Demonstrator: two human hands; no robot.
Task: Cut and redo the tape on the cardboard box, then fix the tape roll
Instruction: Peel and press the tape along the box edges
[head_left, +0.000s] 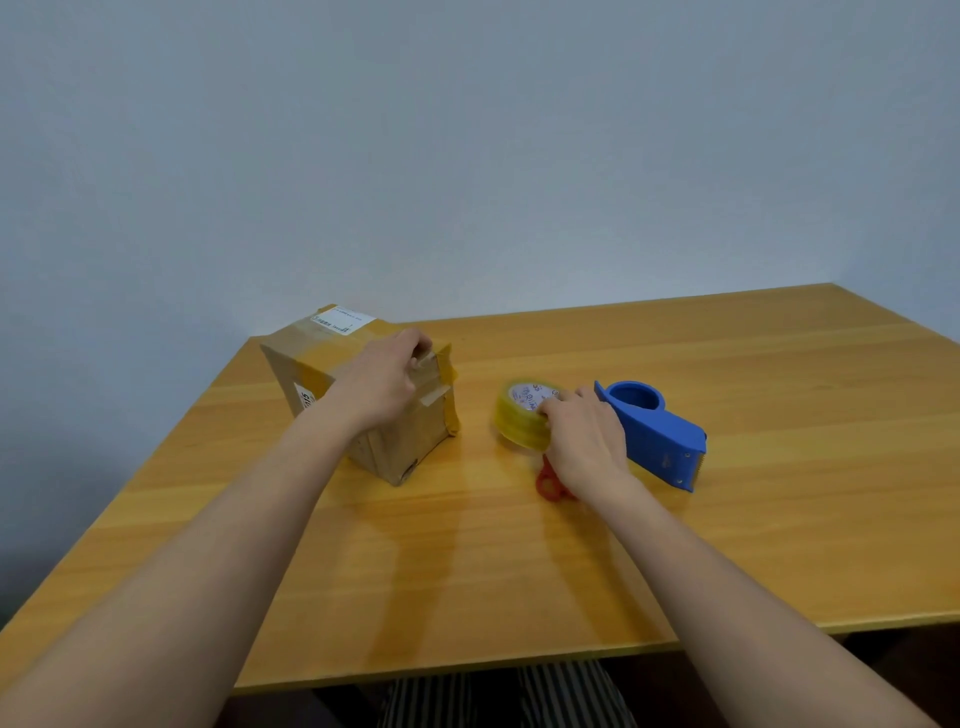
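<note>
A taped brown cardboard box (395, 441) with white labels stands on the wooden table (727, 519) at the left. My left hand (384, 379) rests on its top, fingers curled over the far upper edge where loose tape sticks out. A yellowish clear tape roll (519, 418) lies right of the box, tilted up off the table, and my right hand (587, 436) grips its right side. A blue tape dispenser (660, 434) with an empty hub lies just right of that hand. Red scissors handles (550, 486) show under my right wrist; the blades are hidden.
The table's back edge meets a plain grey wall. Its near edge runs in front of my lap, where striped trousers (498, 696) show. Bare wood lies between my forearms and to the right of the dispenser.
</note>
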